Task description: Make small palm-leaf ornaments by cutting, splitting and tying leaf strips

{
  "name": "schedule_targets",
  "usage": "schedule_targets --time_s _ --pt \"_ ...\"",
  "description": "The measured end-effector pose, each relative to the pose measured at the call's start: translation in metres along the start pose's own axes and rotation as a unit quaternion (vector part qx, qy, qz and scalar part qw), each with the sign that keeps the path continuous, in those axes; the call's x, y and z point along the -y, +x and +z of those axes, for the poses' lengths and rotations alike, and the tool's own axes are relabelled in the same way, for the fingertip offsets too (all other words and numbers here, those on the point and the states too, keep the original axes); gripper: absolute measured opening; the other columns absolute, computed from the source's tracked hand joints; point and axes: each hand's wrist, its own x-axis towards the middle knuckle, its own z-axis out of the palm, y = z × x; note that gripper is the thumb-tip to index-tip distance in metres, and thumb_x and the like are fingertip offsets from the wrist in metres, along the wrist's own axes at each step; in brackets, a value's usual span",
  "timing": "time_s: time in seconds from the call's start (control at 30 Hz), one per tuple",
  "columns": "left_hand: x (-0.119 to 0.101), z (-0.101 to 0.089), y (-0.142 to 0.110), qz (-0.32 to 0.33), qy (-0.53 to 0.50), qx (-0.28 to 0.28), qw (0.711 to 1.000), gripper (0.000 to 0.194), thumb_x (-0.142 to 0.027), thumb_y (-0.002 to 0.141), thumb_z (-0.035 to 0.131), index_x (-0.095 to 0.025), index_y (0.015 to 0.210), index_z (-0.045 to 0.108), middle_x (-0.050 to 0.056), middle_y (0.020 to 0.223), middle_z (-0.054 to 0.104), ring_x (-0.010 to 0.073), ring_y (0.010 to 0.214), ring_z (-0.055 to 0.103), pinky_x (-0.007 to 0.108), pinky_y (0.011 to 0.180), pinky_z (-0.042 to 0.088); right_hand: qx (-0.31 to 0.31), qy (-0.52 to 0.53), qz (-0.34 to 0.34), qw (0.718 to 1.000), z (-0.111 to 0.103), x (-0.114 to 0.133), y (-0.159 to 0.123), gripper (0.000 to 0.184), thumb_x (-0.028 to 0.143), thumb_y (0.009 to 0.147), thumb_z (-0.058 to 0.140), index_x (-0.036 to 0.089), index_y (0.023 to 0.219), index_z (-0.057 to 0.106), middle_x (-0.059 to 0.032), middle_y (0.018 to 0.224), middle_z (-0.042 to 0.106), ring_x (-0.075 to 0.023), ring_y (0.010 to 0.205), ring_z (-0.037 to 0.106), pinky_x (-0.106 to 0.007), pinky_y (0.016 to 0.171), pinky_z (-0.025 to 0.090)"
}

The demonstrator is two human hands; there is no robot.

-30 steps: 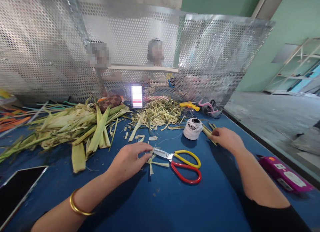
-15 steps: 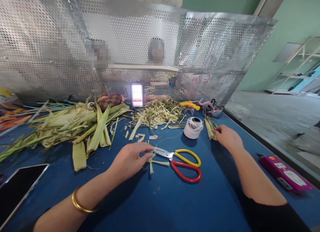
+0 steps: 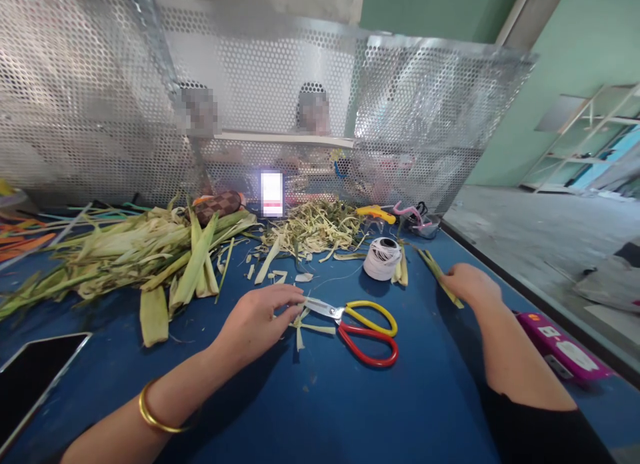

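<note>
At the centre of the table, my left hand (image 3: 267, 317) has thumb and fingers closed on thin corn husk strips (image 3: 313, 329), which stick out past the fingertips. Scissors (image 3: 333, 312) with one yellow and one red handle lie with their blades by those fingertips. Over at the right, my right hand (image 3: 473, 287) is closed on a narrow green corn husk piece (image 3: 434, 267); its fingertips are partly hidden. Between the hands stands a spool of white thread (image 3: 381, 264), a fine thread running left from it. Short husk pieces (image 3: 403, 272) lie just behind the spool.
A heap of corn husks (image 3: 115, 251) covers the left side, with shredded husk (image 3: 320, 227) at the back middle. A phone (image 3: 37, 384) lies front left, a purple pack (image 3: 563, 351) at right. A perforated metal screen (image 3: 285, 64) stands behind; two people are beyond it.
My right hand has moved right and slightly nearer, drawing a narrow husk piece away from the pieces by the spool. My left hand and the scissors stay nearly in place.
</note>
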Motion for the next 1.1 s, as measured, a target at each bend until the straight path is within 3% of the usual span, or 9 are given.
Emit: schedule_targets --time_s 0.13,0.3,0.33,0.4,0.53,0.73,0.87,0.97,1.1 --pt "0.000 -0.002 0.001 -0.028 -0.016 -0.034 0.999 0.023 -0.033 0.082 0.053 -0.024 0.091 0.072 0.004 0.107 0.069 0.0206 0.101 0.062 0.030 0.085 0.048 -0.052 0.073 -0.002 0.996 -0.003 -0.003 0.003 0.016 0.021 0.062 0.058 0.019 0.046 0.057 -0.0094 0.049 0.059 -0.0278 0.061 0.063 -0.033 0.054 0.041" --pt "-0.009 -0.004 0.000 -0.084 -0.103 -0.088 0.987 0.019 -0.034 0.078 0.058 -0.023 0.085 0.073 0.004 0.098 0.071 0.0207 0.094 0.063 0.027 0.074 0.048 -0.188 0.233 -0.063 0.952 -0.027 0.018 -0.024 0.020 0.030 0.076 0.042 0.018 0.080 0.058 -0.0061 0.068 0.062 -0.0196 0.062 0.060 -0.028 0.053 0.044" --pt "-0.014 -0.004 0.000 -0.101 -0.140 -0.084 0.981 0.019 -0.035 0.077 0.060 -0.022 0.083 0.073 0.004 0.092 0.071 0.0195 0.087 0.063 0.027 0.072 0.048 -0.194 0.283 -0.106 0.933 -0.032 0.029 -0.040 0.020 0.032 0.078 0.040 0.020 0.082 0.055 -0.0028 0.067 0.060 -0.0167 0.059 0.059 -0.026 0.052 0.045" --pt "-0.026 -0.003 -0.002 -0.156 -0.243 -0.050 0.956 0.022 -0.039 0.076 0.061 -0.019 0.076 0.072 0.004 0.073 0.069 0.0163 0.067 0.061 0.025 0.060 0.046 -0.156 0.461 -0.272 0.830 -0.036 0.056 -0.082 0.015 0.034 0.078 0.046 0.021 0.081 0.052 0.0011 0.064 0.057 -0.0141 0.053 0.054 -0.024 0.048 0.043" --pt "-0.045 0.002 -0.008 -0.202 -0.411 0.004 0.889 0.030 -0.040 0.068 0.067 -0.015 0.085 0.070 0.003 0.068 0.066 0.0157 0.062 0.059 0.025 0.055 0.046 -0.078 0.367 -0.451 0.810 -0.022 0.106 -0.164 0.004 0.021 0.080 0.050 0.021 0.076 0.049 0.0050 0.056 0.049 -0.0100 0.047 0.045 -0.021 0.045 0.034" --pt "-0.043 0.010 -0.012 -0.260 -0.464 -0.029 0.846 0.029 -0.041 0.072 0.066 -0.013 0.076 0.066 0.004 0.071 0.066 0.0137 0.067 0.060 0.022 0.060 0.045 -0.230 0.154 -0.566 0.777 0.011 0.128 -0.198 0.015 0.017 0.089 0.042 0.017 0.091 0.057 -0.0039 0.072 0.058 -0.0169 0.060 0.052 -0.028 0.055 0.036" --pt "-0.037 0.011 -0.010 -0.276 -0.470 -0.049 0.837 0.026 -0.038 0.075 0.062 -0.013 0.070 0.063 0.003 0.066 0.063 0.0118 0.064 0.057 0.021 0.059 0.043 -0.155 0.231 -0.566 0.776 0.010 0.124 -0.192 0.019 0.030 0.092 0.045 0.018 0.101 0.057 -0.0059 0.082 0.061 -0.0186 0.070 0.056 -0.029 0.061 0.042" --pt "-0.034 0.010 -0.007 -0.263 -0.469 -0.057 0.841 0.025 -0.038 0.075 0.061 -0.013 0.073 0.062 0.003 0.069 0.063 0.0125 0.067 0.058 0.021 0.058 0.043 -0.088 0.327 -0.475 0.812 0.006 0.122 -0.186 0.025 0.036 0.089 0.049 0.018 0.106 0.056 -0.0072 0.091 0.063 -0.0186 0.078 0.059 -0.028 0.065 0.046" --pt "-0.031 0.011 -0.006 -0.247 -0.460 -0.065 0.851 0.024 -0.038 0.075 0.060 -0.014 0.074 0.061 0.003 0.069 0.064 0.0138 0.069 0.059 0.021 0.058 0.043 0.103 0.360 -0.392 0.840 0.004 0.123 -0.181 0.021 0.038 0.086 0.050 0.020 0.083 0.060 0.0012 0.063 0.060 -0.0139 0.057 0.056 -0.023 0.052 0.043"
